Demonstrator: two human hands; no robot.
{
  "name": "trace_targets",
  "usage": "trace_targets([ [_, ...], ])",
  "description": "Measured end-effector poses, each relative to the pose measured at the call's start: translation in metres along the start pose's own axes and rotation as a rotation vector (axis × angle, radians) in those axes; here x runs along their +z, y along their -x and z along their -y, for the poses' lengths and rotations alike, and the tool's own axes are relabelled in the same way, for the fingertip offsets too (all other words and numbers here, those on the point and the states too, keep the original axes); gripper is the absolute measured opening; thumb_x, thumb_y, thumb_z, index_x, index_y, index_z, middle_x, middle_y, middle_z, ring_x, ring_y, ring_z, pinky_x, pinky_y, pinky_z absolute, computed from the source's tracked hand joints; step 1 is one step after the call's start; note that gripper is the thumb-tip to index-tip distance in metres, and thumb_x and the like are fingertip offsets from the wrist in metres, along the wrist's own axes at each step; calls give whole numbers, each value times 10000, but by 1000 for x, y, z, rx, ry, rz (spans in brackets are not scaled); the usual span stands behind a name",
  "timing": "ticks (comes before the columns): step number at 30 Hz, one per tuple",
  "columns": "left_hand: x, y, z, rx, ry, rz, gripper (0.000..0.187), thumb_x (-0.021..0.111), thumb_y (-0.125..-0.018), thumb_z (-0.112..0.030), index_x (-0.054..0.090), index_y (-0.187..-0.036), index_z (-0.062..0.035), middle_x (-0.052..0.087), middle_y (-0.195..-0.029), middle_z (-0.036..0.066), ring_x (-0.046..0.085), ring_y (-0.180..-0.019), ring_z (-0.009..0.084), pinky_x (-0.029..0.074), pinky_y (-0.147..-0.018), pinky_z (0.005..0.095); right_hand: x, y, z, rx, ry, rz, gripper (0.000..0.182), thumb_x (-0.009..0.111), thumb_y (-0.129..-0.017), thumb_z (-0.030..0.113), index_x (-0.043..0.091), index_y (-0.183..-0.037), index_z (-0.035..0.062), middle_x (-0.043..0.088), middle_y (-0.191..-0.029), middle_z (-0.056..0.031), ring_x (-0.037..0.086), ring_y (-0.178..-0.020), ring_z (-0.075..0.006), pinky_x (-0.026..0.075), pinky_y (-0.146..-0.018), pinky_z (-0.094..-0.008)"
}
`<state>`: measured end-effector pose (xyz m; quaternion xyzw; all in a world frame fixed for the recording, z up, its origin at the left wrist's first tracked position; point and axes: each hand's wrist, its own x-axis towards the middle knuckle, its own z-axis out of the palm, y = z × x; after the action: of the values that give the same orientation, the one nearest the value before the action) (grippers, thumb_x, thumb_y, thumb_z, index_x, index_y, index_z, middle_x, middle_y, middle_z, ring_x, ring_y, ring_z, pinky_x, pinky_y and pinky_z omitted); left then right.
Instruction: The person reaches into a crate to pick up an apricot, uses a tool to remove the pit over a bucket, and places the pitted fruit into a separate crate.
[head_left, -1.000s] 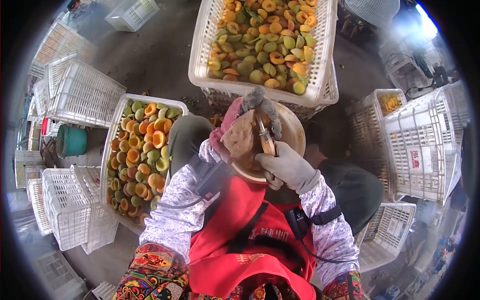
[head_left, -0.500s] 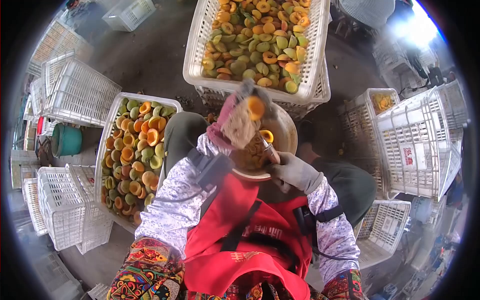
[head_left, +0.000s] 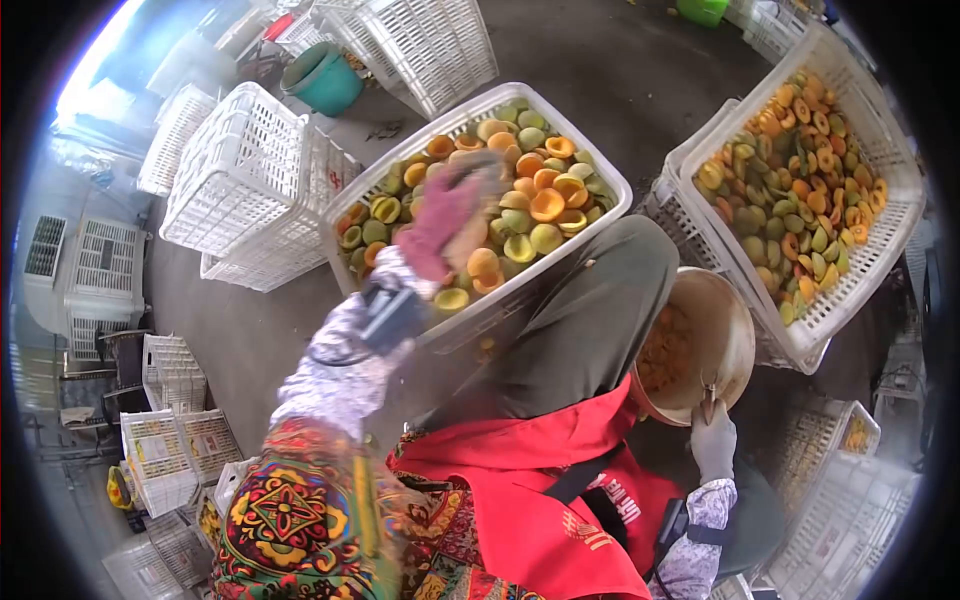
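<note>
My left hand, in a pink and tan glove, is over the white crate of hollowed yellow peach halves. Motion smears its fingers, so I cannot tell whether they hold a fruit. At the lower right, my right hand wears a grey glove and is closed on a small pitting tool with a metal end. That tool points up at the near rim of a pale bucket. Brownish-orange scraps lie inside the bucket, which stands beside my knee.
A stacked crate at the upper right is full of cut fruit halves. White lattice crates stand in piles at the left. Near the top are a teal bucket and another tall crate stack. More crates stand at the lower right.
My view has turned left. My left hand has gone from above the bucket to the peach crate. The tool in my right hand has come away from the peach half and is at the bucket's rim.
</note>
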<state>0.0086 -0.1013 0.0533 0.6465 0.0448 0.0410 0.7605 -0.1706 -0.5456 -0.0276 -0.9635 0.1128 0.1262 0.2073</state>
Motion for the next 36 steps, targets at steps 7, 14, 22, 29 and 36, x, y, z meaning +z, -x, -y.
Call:
trace_targets([
  [7,-255,-18,58,52,-1015,-529,199,618,-873,-211,671,-1003,-70,689,-877,76,648,-770,181,517,-710,314,3,-3,10,19,-14,101,277,559,-881,258,547,-1018,19,637,-829,-274,618,-820,-443,463,-705,-530],
  [14,-208,-44,60,278,-1662,-403,306,641,-852,-196,628,-1135,-82,615,-1109,150,578,-1039,322,465,-884,383,-3,10,5,102,11,43,324,541,-884,341,547,-1009,43,646,-715,-224,647,-727,-410,502,-703,-514],
  [22,139,-74,-19,370,-626,488,178,604,-883,-111,671,-1034,-46,663,-992,80,640,-913,189,507,-802,311,-17,12,20,6,-136,-81,224,589,-860,259,511,-910,55,616,-617,-191,628,-615,-391,493,-600,-506],
  [29,341,-109,61,481,-1332,896,445,611,-804,-245,579,-1225,-106,551,-1204,184,566,-1086,368,454,-929,426,-50,35,34,-48,-295,-198,234,631,-846,180,601,-1057,85,607,-632,-161,619,-569,-345,483,-508,-443],
  [36,349,-134,85,579,-1342,1033,510,651,-722,-210,585,-1224,-143,572,-1153,204,574,-1065,384,468,-916,441,-62,39,28,-145,-288,-325,242,651,-833,165,574,-1041,69,599,-601,-147,618,-554,-336,481,-504,-435],
])
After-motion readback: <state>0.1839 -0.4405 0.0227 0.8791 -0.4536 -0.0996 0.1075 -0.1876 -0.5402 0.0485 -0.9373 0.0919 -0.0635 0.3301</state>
